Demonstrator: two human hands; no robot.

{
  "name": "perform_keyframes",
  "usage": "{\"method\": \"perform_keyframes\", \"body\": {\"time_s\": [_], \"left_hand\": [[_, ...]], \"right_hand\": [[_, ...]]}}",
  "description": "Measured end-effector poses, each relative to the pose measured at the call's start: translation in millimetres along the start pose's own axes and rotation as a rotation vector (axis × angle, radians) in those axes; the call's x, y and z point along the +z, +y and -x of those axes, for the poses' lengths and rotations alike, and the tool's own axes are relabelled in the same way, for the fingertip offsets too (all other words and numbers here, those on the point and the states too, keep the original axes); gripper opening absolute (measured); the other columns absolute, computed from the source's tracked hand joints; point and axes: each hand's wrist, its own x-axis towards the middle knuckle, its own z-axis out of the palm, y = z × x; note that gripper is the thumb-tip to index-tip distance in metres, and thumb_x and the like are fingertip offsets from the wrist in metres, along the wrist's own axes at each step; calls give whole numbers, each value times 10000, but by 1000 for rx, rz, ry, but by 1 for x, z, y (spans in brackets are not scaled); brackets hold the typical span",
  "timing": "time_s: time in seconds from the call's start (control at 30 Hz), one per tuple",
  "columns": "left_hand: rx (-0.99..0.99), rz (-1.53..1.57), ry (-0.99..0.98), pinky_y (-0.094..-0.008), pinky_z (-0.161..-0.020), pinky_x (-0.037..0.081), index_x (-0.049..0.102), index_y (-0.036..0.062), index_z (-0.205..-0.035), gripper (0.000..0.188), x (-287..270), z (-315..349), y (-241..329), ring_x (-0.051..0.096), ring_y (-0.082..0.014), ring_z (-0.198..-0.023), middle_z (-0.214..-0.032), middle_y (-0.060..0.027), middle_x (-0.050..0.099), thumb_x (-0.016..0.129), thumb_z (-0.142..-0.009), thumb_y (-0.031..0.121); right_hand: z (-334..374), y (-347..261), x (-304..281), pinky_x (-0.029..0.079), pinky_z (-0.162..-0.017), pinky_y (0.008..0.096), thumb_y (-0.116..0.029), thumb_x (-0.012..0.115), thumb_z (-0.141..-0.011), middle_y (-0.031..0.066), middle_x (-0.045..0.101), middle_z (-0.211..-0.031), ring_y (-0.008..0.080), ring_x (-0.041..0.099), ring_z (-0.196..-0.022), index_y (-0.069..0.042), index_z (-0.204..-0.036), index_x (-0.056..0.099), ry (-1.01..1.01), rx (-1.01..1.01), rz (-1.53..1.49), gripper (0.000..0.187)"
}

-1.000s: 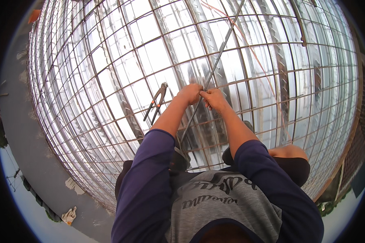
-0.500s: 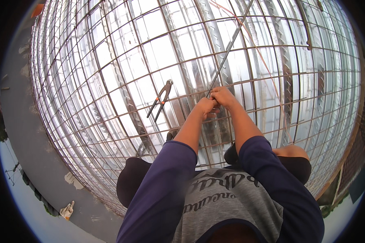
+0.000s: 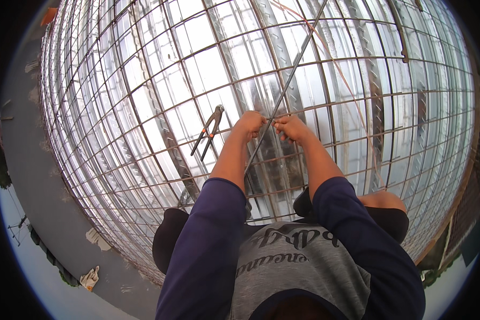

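Observation:
My left hand (image 3: 250, 124) and my right hand (image 3: 293, 129) are side by side over a grid of steel reinforcing bars (image 3: 325, 105). A dark straight rod (image 3: 296, 64) slants between them, crossing the grid. Both hands have curled fingers, pinched near the point where the rod meets a cross bar. Whatever lies between their fingertips is too small to make out. Left of my left hand, a pair of end-cutting pincers (image 3: 217, 117) with dark handles and orange bands rests on the bars, its handles spread apart.
Shiny ribbed metal sheeting (image 3: 208, 69) lies beneath the bars. A thin orange-red cord (image 3: 346, 80) runs down the right side. My bent knees (image 3: 384, 200) flank the work. Past the grid's left edge is a grey surface (image 3: 29, 144) with a pale crumpled object (image 3: 90, 278) on it.
My hands have moved apart, the left one shifting left and slightly up. The slanting rod now reaches farther down toward me, between my forearms. The pincers look unmoved on the bars.

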Motion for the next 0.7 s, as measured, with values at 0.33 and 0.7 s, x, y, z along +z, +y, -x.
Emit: {"method": "perform_keyframes", "body": {"time_s": [0.33,0.7], "left_hand": [[542,-1493,-157,-374,-523,491,658,-40,-682,162,27,-17,26,610,-256,-532,-619,-147,620,578,-739,89],[302,-605,514,-370,-748,511,636,-34,-1007,438,-51,85,111,650,-250,-803,-906,-158,677,552,-856,369]], "right_hand": [[11,-10,48,512,-798,457,-283,536,-872,236,664,-940,389,644,-907,-23,-910,694,391,-202,663,307],[-11,-8,47,470,-749,454,-291,546,-857,200,633,-867,373,602,-808,-24,-860,664,519,-35,403,292]]}}
